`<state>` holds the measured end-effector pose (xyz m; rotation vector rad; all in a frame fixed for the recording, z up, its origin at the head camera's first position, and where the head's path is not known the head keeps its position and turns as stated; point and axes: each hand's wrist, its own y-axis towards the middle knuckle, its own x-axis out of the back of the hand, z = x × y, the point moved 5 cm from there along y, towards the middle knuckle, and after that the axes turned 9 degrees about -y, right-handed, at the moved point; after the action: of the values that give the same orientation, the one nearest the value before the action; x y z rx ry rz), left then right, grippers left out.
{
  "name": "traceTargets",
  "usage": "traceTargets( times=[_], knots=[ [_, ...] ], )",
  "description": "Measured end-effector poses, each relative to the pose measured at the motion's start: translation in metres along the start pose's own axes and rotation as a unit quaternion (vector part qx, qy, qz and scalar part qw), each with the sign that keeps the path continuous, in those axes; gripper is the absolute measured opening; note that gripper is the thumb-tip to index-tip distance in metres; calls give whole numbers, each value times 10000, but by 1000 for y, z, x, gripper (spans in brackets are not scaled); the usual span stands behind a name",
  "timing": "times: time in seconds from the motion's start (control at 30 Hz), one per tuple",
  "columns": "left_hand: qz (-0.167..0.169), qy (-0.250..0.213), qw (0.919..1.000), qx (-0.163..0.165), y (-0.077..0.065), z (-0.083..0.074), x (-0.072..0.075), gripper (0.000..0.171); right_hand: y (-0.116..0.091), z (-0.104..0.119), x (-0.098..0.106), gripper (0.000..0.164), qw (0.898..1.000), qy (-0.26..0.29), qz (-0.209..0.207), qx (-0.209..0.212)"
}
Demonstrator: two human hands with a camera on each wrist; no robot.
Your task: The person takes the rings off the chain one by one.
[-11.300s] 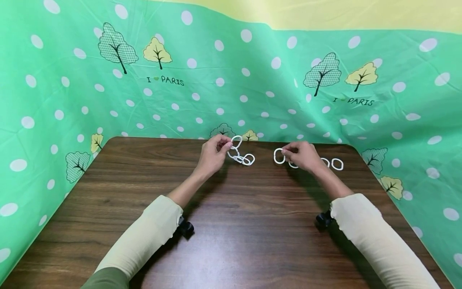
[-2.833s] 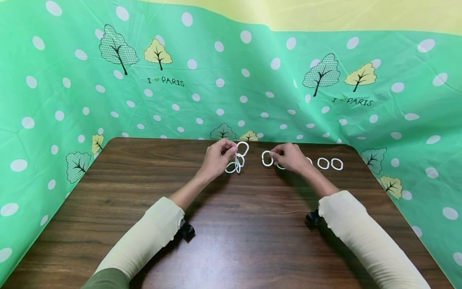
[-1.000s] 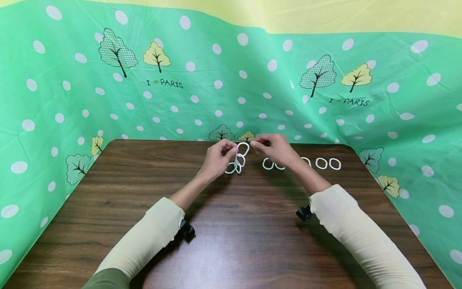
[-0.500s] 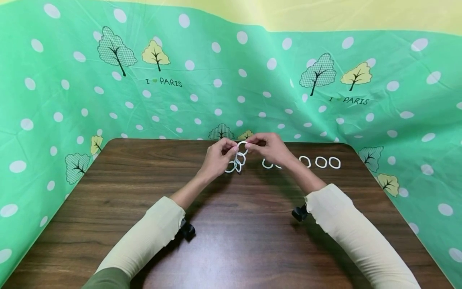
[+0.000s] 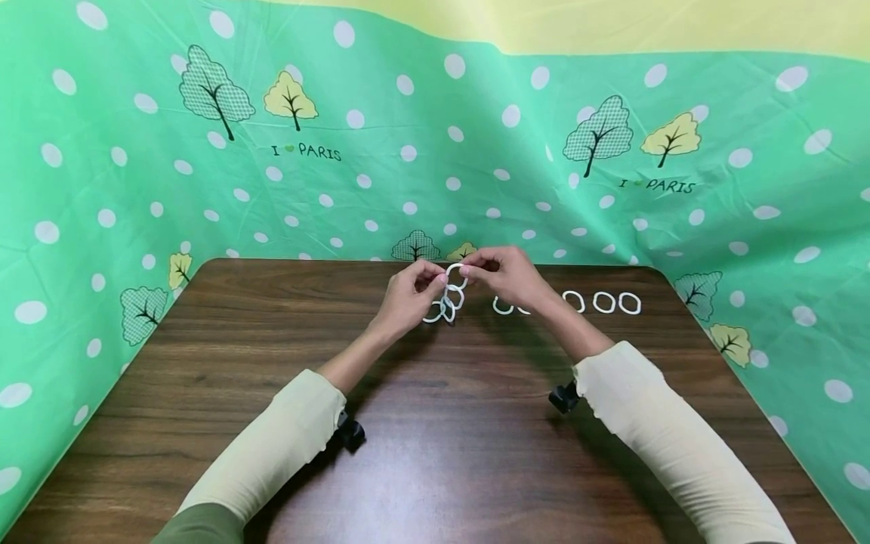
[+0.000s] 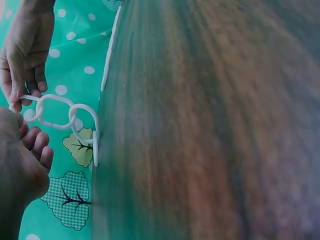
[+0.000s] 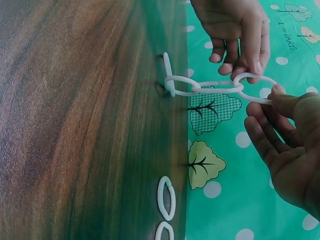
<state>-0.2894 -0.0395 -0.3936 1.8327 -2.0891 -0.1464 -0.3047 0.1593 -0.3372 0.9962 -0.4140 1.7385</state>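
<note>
My left hand (image 5: 410, 298) pinches the top link of a white plastic chain (image 5: 454, 298) at the table's far edge. On that same top link (image 7: 272, 82), my right hand (image 5: 513, 281) pinches the opposite side between thumb and finger. In the right wrist view the top link is threaded through a second link (image 7: 218, 90), and further links hang below, the lowest reaching the tabletop. In the left wrist view the second link (image 6: 56, 123) hangs between the hands and the table edge. The fingertips cover small parts of the held link.
Loose white links (image 5: 604, 303) lie in a row along the far right of the dark wooden table (image 5: 435, 438). Two of them, nearer the chain, are partly behind my right hand. A green dotted cloth (image 5: 381, 204) stands behind the table.
My right hand has left the row of loose links, moved left and taken hold of the chain's top link. The left hand has kept its grip, almost still over the last seconds.
</note>
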Motion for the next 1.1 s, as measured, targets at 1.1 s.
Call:
traceTargets(
  times=[1.1],
  knots=[
    [807, 489, 9955, 80, 4, 6, -3, 12, 2, 2, -2, 18, 9956, -743, -340, 452]
  ],
)
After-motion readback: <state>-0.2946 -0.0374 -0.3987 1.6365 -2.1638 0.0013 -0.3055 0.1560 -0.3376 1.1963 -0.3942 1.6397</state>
